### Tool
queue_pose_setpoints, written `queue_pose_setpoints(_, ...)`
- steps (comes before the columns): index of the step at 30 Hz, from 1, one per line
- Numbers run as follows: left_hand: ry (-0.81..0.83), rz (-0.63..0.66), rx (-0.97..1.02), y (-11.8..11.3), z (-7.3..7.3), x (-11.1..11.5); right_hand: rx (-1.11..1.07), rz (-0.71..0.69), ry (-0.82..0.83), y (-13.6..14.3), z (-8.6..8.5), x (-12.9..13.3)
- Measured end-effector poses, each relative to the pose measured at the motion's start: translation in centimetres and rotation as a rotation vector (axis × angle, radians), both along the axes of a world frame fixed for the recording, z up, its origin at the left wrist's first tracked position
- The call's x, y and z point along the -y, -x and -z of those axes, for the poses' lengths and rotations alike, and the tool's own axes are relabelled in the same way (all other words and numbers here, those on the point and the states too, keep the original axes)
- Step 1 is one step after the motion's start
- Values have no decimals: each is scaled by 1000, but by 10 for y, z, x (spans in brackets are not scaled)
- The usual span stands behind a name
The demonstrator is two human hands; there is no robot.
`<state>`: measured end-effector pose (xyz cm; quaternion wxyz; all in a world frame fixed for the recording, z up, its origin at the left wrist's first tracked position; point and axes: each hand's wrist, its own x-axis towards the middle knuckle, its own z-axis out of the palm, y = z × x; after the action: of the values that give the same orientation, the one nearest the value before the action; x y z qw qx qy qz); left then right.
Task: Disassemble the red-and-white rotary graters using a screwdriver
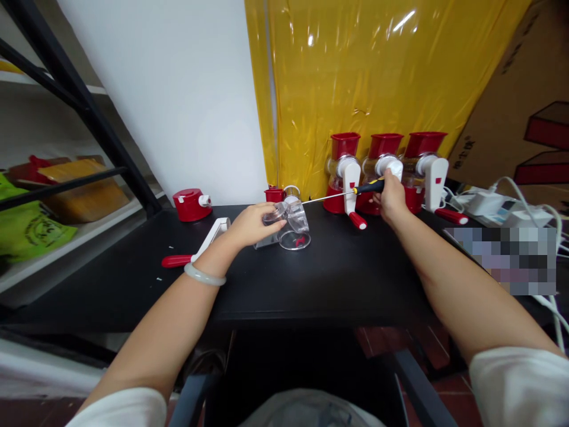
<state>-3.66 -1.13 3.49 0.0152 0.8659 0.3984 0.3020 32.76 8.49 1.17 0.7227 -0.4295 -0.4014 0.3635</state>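
On the black table, my left hand (251, 225) grips a clear plastic grater housing (299, 218), fingers and thumb around its left end. A small red mark shows through its round base. My right hand (393, 197) is wrapped round the dark blue and yellow handle of a screwdriver (370, 186). The long metal shaft points left, and its tip is at the upper right of the housing; whether it touches cannot be made out. Behind the housing are a red hopper (274, 194) and a round clear-and-white part (291, 192), partly hidden.
Three red-and-white crank graters (351, 172) stand at the back right. A red base (192, 204) and a white crank with a red handle (176, 261) lie at left. White chargers and cables (489, 201) crowd the right end, near a cardboard box (515, 107).
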Motion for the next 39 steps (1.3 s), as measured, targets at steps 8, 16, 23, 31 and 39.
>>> queue_pose_setpoints(8, 7, 36, 7, 1, 0, -2, -275, -108, -7, 5, -8, 8)
queue_pose_setpoints(16, 18, 41, 31, 1, -1, -1, -38, 13, -9, 2, -2, 5)
queue_pose_setpoints(23, 6, 50, 14, 3, 1, -3, -146, -30, -21, 1, -1, 1)
queue_pose_setpoints(31, 5, 42, 18, 4, 2, -4, -259, -117, -70, 3, -4, 5)
queue_pose_setpoints(39, 2, 50, 14, 4, 1, -5, -148, -54, -88, 1, 2, -3)
